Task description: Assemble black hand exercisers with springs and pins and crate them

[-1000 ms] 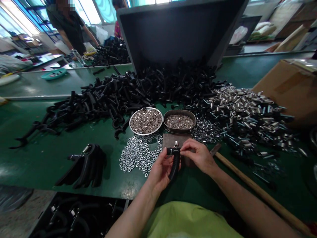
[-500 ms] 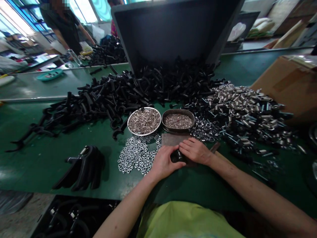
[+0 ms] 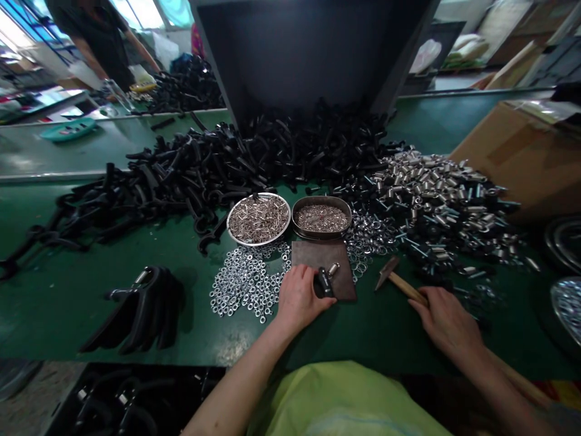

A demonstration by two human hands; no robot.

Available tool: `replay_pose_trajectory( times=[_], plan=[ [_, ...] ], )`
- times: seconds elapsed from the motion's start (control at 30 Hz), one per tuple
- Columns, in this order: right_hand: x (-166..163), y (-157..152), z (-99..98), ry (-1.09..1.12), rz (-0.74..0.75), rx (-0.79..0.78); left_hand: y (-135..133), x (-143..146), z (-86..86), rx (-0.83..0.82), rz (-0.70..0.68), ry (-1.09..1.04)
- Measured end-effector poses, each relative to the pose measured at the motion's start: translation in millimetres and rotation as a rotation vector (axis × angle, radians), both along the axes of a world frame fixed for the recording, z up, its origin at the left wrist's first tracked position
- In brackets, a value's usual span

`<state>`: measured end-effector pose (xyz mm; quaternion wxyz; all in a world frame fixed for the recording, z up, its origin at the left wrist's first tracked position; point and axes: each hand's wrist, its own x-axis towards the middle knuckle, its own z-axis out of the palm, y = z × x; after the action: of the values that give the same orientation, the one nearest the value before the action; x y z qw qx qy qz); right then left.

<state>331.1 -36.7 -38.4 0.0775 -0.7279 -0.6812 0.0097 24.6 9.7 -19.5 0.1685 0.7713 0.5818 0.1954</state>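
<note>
My left hand (image 3: pixel 300 296) is closed on a black curved handle part (image 3: pixel 323 283) and presses it down on a brown metal plate (image 3: pixel 322 254). A small silver spring end (image 3: pixel 333 269) sticks out of the part. My right hand (image 3: pixel 447 324) is wrapped around the wooden shaft of a hammer (image 3: pixel 399 283), whose head rests on the green table (image 3: pixel 68 290) right of the plate.
Two round dishes of small metal pieces (image 3: pixel 258 218) (image 3: pixel 321 217) sit behind the plate, loose nuts (image 3: pixel 242 281) to its left. Black handle parts (image 3: pixel 254 160) are heaped in front of a dark bin; springs (image 3: pixel 436 188) lie right, by a cardboard box (image 3: pixel 521 157). Finished parts (image 3: pixel 140 309) lie left. A person stands far left.
The part went from held up in both hands down onto the plate. My right hand let go of it and moved right onto the hammer shaft.
</note>
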Motion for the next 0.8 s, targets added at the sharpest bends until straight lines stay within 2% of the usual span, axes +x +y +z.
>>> replay_pose_trajectory(
  times=[0.1,0.17,0.23,0.33,0.43,0.5,0.6,0.63,0.8],
  plan=[
    [-18.5,0.8,17.8,0.292,-0.055,-0.043,1.3,0.3,1.3,-0.012,-0.001,0.003],
    [-42.8,4.6,39.0,0.535,0.022,-0.034,1.4,0.5,1.8,-0.019,0.001,-0.006],
    [-68.0,8.8,55.7,0.663,0.138,0.048,1.0,0.9,1.8,-0.02,0.008,-0.013],
    [-94.0,16.0,61.7,0.578,0.349,0.126,0.3,1.7,1.1,-0.009,0.015,-0.011],
    [-101.7,21.5,60.3,0.447,0.5,0.034,0.0,2.3,0.0,0.0,0.017,-0.005],
    [-101.2,20.9,64.7,0.453,0.507,0.055,0.2,2.3,-0.4,0.002,0.019,-0.006],
    [-100.0,16.5,69.7,0.514,0.423,0.245,0.7,2.0,0.3,-0.001,0.022,-0.018],
    [-100.1,15.7,67.7,0.507,0.41,0.262,0.7,2.0,0.8,-0.002,0.02,-0.02],
    [-91.4,17.6,37.5,0.318,0.444,0.045,-0.5,4.2,2.1,-0.001,0.021,-0.01]
  ],
)
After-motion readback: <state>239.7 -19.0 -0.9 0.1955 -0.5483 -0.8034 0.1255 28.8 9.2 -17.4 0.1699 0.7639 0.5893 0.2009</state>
